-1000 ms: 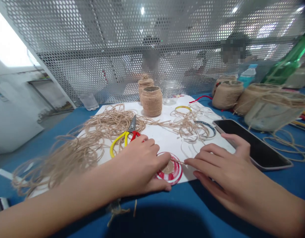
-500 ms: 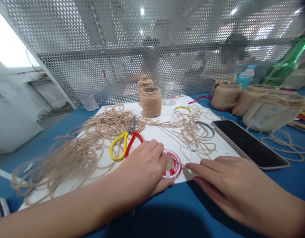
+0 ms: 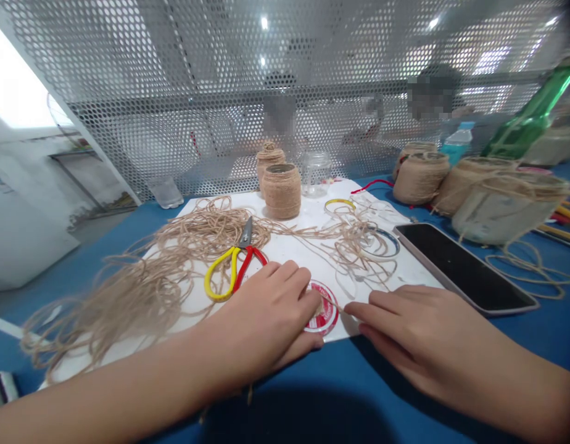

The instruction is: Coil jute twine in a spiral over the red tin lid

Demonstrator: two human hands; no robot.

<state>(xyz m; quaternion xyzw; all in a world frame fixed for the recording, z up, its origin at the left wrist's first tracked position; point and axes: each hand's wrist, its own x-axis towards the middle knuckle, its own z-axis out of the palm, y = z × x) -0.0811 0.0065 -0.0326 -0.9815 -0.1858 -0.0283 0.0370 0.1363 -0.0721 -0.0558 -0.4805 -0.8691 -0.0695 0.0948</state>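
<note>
My left hand (image 3: 271, 314) lies curled over a round red-and-white lid (image 3: 329, 316) at the near edge of a white sheet (image 3: 303, 250), its fingers pressing on the twine coiled there. My right hand (image 3: 414, 336) rests just to the right of the lid, fingers together, the fingertips pinching a strand of jute twine (image 3: 341, 308) that runs onto the lid. Yellow-and-red scissors (image 3: 234, 265) lie just beyond my left hand.
A big tangle of loose twine (image 3: 141, 277) spreads over the left of the sheet. Twine-wrapped jars (image 3: 282, 190) and a clear glass jar (image 3: 316, 172) stand at the back. A dark phone (image 3: 461, 265), wrapped pots (image 3: 502, 206) and a green bottle (image 3: 530, 120) sit right. A perforated metal screen (image 3: 220, 92) closes the back.
My left hand has slid further over the lid, covering more of it. My right hand drew in closer with its thumb tucked under. The view shifted slightly.
</note>
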